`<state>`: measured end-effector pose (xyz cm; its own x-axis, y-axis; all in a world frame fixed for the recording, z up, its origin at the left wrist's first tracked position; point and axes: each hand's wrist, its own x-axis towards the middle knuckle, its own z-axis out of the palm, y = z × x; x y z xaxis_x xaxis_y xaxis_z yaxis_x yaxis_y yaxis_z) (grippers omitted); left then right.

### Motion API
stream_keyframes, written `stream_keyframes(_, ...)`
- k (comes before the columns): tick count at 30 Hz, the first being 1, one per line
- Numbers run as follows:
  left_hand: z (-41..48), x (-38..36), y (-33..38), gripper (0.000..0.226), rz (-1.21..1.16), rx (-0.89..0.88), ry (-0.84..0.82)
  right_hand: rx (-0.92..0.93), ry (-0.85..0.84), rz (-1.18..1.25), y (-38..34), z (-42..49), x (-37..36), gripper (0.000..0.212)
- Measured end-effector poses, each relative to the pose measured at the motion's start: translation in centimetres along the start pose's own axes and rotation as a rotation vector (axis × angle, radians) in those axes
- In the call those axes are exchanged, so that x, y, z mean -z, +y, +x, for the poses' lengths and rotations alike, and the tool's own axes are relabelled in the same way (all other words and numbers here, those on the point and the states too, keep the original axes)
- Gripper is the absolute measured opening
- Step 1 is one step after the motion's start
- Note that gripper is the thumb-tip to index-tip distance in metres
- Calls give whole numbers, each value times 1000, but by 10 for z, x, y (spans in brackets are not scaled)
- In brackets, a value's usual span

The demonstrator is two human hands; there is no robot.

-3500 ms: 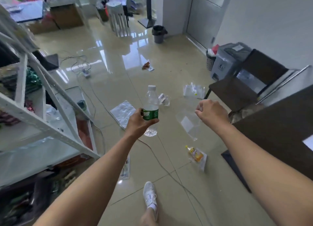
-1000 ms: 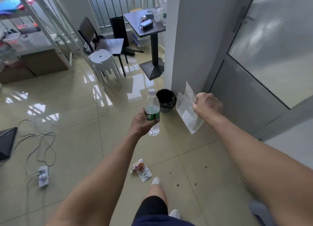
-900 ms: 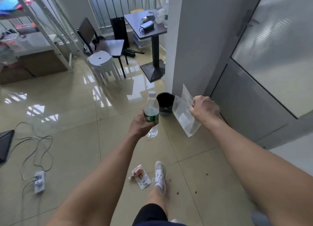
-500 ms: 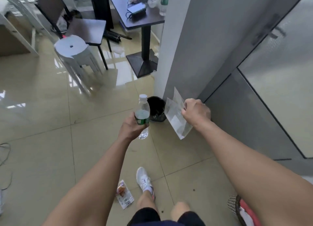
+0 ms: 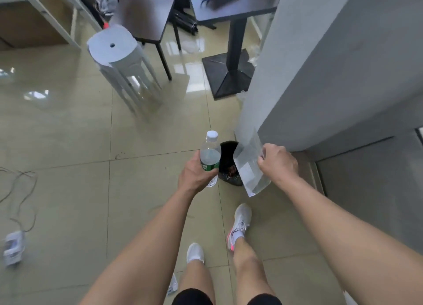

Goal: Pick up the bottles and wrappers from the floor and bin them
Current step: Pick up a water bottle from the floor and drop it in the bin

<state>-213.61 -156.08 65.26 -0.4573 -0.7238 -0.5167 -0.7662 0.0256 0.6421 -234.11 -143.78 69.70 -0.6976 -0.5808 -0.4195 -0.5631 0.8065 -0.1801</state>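
My left hand (image 5: 193, 175) grips a clear plastic bottle (image 5: 209, 154) with a white cap and a green label, held upright just left of the black bin. My right hand (image 5: 277, 162) pinches a clear plastic wrapper (image 5: 248, 169) that hangs over the bin's right side. The small black bin (image 5: 227, 162) stands on the tiled floor at the foot of a grey pillar, with some litter inside it. Part of another wrapper (image 5: 172, 283) shows on the floor by my left leg.
A grey pillar (image 5: 320, 64) and a wall rise to the right. A white stool (image 5: 121, 62), a dark chair (image 5: 146, 16) and a black pedestal table (image 5: 231, 50) stand beyond the bin. A power strip (image 5: 12, 247) with cables lies at the left.
I have walked from the littered area to the bin. Both hands, still holding the bottle and wrapper, are now right over it, and the view has tilted down.
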Motion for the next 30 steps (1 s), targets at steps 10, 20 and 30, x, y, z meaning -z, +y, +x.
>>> stream_keyframes(10, 175, -138, -87, 61, -43, 88, 72, 79, -200, -46, 35, 172, -180, 15)
stream_keyframes(20, 343, -299, -203, 70, -22, -6, 94, -29, -170, 251, 60, 301, -399, 41)
stream_keyframes(30, 403, -374, -252, 55, 372, -199, 170, -92, -171, 353, 76, 361, -496, 33)
